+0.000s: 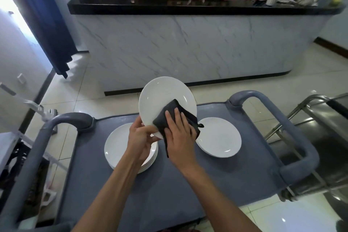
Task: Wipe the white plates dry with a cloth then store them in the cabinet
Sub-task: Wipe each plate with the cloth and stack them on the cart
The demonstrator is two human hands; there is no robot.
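Note:
A white plate point(162, 98) is held tilted above the grey cart point(131, 194). My left hand point(140, 137) grips its lower rim, thumb on the face. My right hand point(178, 133) presses a dark grey cloth point(174, 111) flat against the lower right of the plate's face, fingers straight. Below my left hand lies a stack of white plates point(116, 147). A single white plate point(220, 137) lies on the cart to the right.
The cart has raised grey handles at the left point(62, 120) and right point(293, 124). A marble-fronted counter point(188, 43) with a black top stands ahead across a tiled floor. A steel trolley point(323, 118) stands at the right.

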